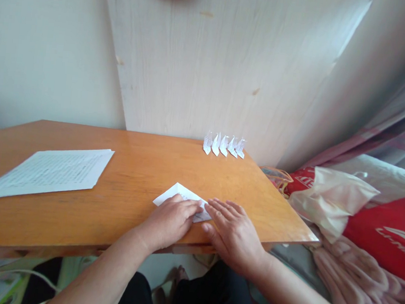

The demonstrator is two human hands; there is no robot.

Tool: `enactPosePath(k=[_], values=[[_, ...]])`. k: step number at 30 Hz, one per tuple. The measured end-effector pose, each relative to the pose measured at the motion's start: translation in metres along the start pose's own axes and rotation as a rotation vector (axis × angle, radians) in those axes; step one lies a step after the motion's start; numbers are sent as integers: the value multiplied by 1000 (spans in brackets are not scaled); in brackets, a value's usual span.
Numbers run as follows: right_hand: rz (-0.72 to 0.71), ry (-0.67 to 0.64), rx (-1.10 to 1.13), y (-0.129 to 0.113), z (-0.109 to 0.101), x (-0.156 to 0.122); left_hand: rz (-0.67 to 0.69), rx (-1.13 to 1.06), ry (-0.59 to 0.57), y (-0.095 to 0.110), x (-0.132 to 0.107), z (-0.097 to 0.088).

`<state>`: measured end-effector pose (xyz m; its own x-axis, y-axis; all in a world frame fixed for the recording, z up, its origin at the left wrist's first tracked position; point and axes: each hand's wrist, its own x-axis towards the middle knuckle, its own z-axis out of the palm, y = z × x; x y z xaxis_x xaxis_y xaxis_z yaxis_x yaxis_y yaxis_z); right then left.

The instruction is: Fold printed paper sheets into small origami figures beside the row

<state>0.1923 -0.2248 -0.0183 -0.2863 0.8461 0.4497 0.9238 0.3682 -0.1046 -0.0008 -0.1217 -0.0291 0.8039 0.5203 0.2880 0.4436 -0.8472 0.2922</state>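
Note:
A folded sheet of white paper (pixel 177 189) with some print on it lies near the front edge of the wooden table. My left hand (pixel 174 220) rests over its near side, fingers curled and pressed together on it; the hand hides part of the sheet. From the right, my right hand (pixel 232 233) touches the paper's right end with its fingers stretched out flat and its thumb apart. Toward the back of the table stand several small folded paper figures (pixel 223 146) in a row, away from both hands.
A stack of printed sheets (pixel 57 171) lies on the left of the wooden table (pixel 141 158). A pale board and wall rise behind the table. Off its right side are a red bag (pixel 391 237), a whitish plastic bag (pixel 330 200) and pink cloth (pixel 355 276).

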Motion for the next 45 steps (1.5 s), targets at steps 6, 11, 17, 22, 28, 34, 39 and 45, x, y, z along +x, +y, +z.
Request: enactPosePath(k=[6, 11, 17, 22, 28, 34, 39, 45], values=[[5, -104, -73, -22, 15, -10, 17, -9, 5, -2, 1, 1], [24, -116, -85, -27, 14, -11, 27, -9, 14, -2, 1, 1], [40, -146, -110, -29, 18, -14, 38, 8, 42, -5, 0, 4], [57, -173, -110, -30, 13, -15, 53, 4, 13, -8, 1, 4], [85, -149, -122, -21, 5, -22, 35, 6, 15, -8, 1, 5], [140, -128, -163, -8, 0, -31, 37, 27, 4, -10, 0, 5], [178, -122, -207, 4, -5, -38, 41, 44, 1, -12, 1, 7], [215, -116, -244, 22, -14, -43, 21, 10, 12, -12, 1, 7]])
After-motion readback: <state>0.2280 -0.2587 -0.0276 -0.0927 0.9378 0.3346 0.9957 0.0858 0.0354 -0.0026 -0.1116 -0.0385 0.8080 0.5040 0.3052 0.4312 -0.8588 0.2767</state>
